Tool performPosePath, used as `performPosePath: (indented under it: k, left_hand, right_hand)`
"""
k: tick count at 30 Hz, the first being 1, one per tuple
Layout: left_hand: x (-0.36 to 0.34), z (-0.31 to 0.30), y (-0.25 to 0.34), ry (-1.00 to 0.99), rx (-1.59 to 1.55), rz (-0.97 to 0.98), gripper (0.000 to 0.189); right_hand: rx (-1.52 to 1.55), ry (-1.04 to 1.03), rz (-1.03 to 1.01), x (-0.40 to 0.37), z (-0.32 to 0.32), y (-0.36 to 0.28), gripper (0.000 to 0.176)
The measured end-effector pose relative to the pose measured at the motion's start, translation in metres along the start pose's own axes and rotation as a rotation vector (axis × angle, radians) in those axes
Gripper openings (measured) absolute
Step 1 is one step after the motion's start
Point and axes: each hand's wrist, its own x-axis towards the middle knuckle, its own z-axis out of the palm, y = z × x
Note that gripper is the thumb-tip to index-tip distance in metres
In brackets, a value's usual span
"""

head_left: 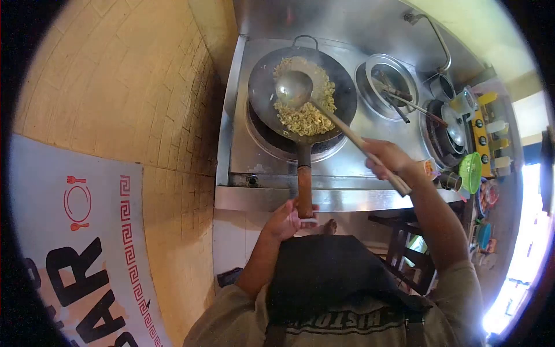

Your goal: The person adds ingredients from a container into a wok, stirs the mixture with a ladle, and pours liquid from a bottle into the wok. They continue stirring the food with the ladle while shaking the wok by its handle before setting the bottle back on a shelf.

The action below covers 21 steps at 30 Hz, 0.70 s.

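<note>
A dark wok rests over the left burner, with chopped yellowish-brown food inside. My left hand is wrapped round the end of the wok's wooden handle, near the counter's front edge. In my right hand is the long wooden handle of a metal ladle. The ladle's bowl lies over the food in the left and middle part of the wok.
Right of the wok is a second burner with a metal ring and utensils. Farther right stand a lidded pot, a green basket, a metal cup and several bottles. A faucet arches behind; a brick wall borders the left.
</note>
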Motion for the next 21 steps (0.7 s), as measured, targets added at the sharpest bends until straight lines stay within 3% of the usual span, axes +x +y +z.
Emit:
performPosePath:
  k: [2,3,5,9,12,16,17,21]
  left_hand:
    - [0.013,0.024,0.005,0.08,0.011,0.037,0.046]
    - [0.017,0.02,0.001,0.133,0.027,0.021,0.045]
    - [0.027,0.005,-0.004,0.237,0.061,-0.011,0.044]
    - [0.026,0.012,-0.004,0.246,0.029,-0.01,0.039]
    - [0.026,0.011,-0.001,0.248,0.05,-0.025,0.036]
    - [0.028,0.006,-0.004,0.26,0.064,-0.033,0.032]
    - [0.029,0.006,-0.002,0.257,0.056,-0.031,0.032]
    - [0.032,0.01,-0.002,0.305,0.085,-0.024,0.028]
  right_hand:
    - [-0.163,0.081,-0.021,0.03,0.009,0.02,0.038]
    - [-0.366,0.149,-0.126,0.026,0.014,0.017,0.036]
    - [-0.276,0.158,-0.09,0.011,0.015,0.009,0.035]
    - [0.005,0.062,-0.03,-0.002,0.009,0.003,0.033]
    - [-0.072,0.024,0.006,0.024,0.014,0.012,0.039]
    - [-0.55,0.272,-0.249,0.032,0.015,0.013,0.035]
    - [-0.511,0.249,-0.161,0.02,0.013,0.011,0.035]
    - [-0.522,0.222,-0.194,0.018,0.011,0.022,0.037]
